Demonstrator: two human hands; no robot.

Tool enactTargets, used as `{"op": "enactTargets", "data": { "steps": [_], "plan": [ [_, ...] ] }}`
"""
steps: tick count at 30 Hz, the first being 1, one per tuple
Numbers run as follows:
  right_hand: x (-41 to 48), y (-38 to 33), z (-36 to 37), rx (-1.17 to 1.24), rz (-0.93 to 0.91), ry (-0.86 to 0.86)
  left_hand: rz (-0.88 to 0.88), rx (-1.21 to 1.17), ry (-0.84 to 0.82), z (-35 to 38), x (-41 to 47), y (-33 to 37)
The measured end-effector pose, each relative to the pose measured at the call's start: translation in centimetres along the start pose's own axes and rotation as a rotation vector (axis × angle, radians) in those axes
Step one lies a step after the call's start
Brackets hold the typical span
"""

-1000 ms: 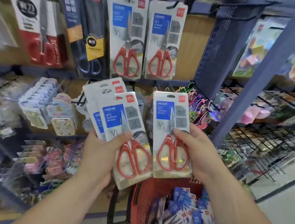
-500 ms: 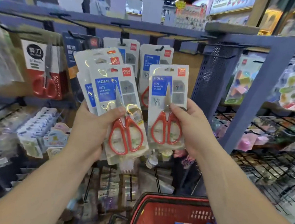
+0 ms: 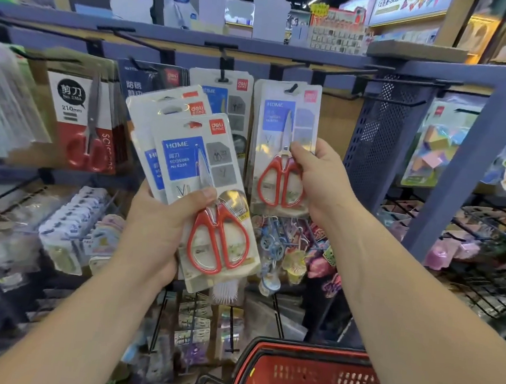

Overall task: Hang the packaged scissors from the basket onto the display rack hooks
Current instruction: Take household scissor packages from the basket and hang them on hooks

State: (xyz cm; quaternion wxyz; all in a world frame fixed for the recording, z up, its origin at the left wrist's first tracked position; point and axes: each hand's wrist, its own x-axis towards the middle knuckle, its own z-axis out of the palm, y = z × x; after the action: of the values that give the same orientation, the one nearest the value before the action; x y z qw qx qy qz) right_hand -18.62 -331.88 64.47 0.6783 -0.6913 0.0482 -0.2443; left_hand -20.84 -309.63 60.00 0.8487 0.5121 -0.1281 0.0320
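Observation:
My left hand (image 3: 158, 229) grips a fanned stack of scissors packs (image 3: 192, 172), white cards with blue labels and red-handled scissors, held below and left of the rack hooks. My right hand (image 3: 316, 178) pinches a single scissors pack (image 3: 282, 145) by its right edge, raised up against the rack. The slot at its top sits at a black hook (image 3: 291, 87). Another matching pack (image 3: 222, 98) hangs on the hook just left of it. The red basket (image 3: 292, 373) lies low at the bottom, with blue packs inside.
Black-and-red scissors packs (image 3: 82, 117) and dark blue packs (image 3: 151, 77) hang at the left. A blue perforated panel (image 3: 383, 141) and blue post (image 3: 459, 165) stand to the right. Keychains and small goods (image 3: 283, 248) hang below the scissors row.
Both hands have risen toward the hooks. My right hand has carried its single pack up and to the right, onto the hook level. The basket has dropped lower in view.

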Motion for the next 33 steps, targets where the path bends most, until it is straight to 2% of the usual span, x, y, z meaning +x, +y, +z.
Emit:
{"op": "enactTargets", "data": {
  "steps": [7, 13, 17, 22, 26, 28, 33],
  "plan": [
    [2.7, 1.7, 0.9, -0.245, -0.002, 0.259, -0.017, 0.013, 0.004, -0.1, 0.4, -0.8],
    [4.2, 2.5, 1.5, -0.562, -0.102, 0.152, -0.026, 0.036, 0.003, -0.6, 0.8, -1.5],
    [4.6, 2.5, 2.1, -0.388, -0.122, 0.086, -0.04, 0.046, 0.025, -0.8, 0.8, -2.1],
    [4.2, 2.3, 1.9, -0.389, -0.068, 0.109, -0.054, 0.041, 0.029, -0.9, 0.7, -2.6],
    [-0.2, 1.5, 1.3, -0.367, -0.086, 0.168, -0.062, 0.025, 0.023, -0.5, 0.0, -2.5],
    [-3.8, 1.6, 1.3, -0.309, -0.13, 0.1, -0.076, 0.013, 0.027, -0.3, -0.5, -2.4],
    [-12.2, 3.5, 1.7, -0.289, -0.126, -0.298, -0.146, -0.063, 0.023, 0.2, -2.4, -2.6]
  ]
}}
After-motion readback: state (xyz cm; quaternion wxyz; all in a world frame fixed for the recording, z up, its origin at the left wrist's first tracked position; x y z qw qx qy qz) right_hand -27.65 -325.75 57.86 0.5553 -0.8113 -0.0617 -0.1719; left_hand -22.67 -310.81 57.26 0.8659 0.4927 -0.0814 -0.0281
